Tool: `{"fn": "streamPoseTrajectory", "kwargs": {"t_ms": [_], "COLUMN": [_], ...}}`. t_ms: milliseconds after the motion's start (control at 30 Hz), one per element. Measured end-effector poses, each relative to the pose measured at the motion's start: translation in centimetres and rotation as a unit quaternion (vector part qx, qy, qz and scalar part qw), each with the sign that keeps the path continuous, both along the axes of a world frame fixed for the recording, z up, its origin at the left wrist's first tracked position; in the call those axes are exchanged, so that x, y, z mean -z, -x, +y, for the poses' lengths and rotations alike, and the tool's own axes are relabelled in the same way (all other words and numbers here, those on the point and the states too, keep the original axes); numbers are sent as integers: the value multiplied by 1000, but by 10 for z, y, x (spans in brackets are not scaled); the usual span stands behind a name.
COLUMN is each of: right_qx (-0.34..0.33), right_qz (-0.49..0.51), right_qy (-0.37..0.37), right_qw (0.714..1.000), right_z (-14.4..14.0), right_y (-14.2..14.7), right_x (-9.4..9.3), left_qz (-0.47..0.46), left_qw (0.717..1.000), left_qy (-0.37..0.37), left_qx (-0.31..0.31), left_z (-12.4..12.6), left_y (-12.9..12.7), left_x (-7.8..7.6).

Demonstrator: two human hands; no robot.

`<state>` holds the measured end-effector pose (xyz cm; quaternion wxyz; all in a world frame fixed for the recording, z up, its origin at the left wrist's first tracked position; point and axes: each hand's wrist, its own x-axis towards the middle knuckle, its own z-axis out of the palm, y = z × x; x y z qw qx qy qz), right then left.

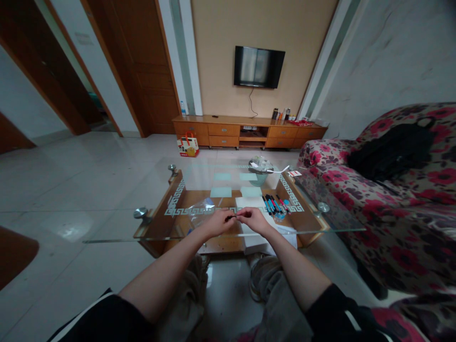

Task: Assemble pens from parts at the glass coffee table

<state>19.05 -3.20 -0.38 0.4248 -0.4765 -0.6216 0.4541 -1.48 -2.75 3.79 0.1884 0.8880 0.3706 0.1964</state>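
Over the near edge of the glass coffee table [117,232], my left hand [221,222] and my right hand [253,220] meet fingertip to fingertip. Both are closed in a pinch. A small dark piece shows at the left fingertips, too small to name; whatever the right fingers pinch is mostly hidden. Just beyond my right hand lie several pens [273,205] with black, blue and pink parts. A white box [253,241] is under my right hand and wrist. Beside my left hand is a clear plastic bag [200,212].
A basket [261,178] lined with a plastic bag stands at the table's far side. A paper slip [295,174] lies near it. The flowered sofa [335,190] with a black backpack [392,152] is at right. Beyond are a gift bag [188,145] and a TV cabinet [223,129].
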Motion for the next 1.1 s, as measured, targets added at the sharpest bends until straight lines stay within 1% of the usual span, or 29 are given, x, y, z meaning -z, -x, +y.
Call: {"fn": "streamPoseTrajectory", "kwargs": {"t_ms": [67, 433, 733, 900, 1000, 1100], "right_qx": [1, 13, -2, -20, -30, -8], "right_qz": [2, 14, -29, -115, -132, -127], "right_qy": [0, -4, -11, -27, -15, -18], "right_qw": [1000, 1000, 1000, 993, 991, 992], "right_z": [0, 3, -1, -5, -7, -7], "right_y": [-1, -4, -3, -5, -4, -3], "right_x": [0, 5, -1, -5, -6, -8], "left_qz": [-10, -10, -11, -15, -19, -21], "left_qw": [1000, 1000, 1000, 999, 999, 999], "left_qy": [6, 3, 7, 0, 7, 10], "left_qx": [12, 10, 15, 28, 41, 36], "left_z": [1, 4, 2, 1, 1, 1], "left_y": [0, 1, 0, 1, 1, 1], "left_x": [3, 9, 4, 7, 8, 6]}}
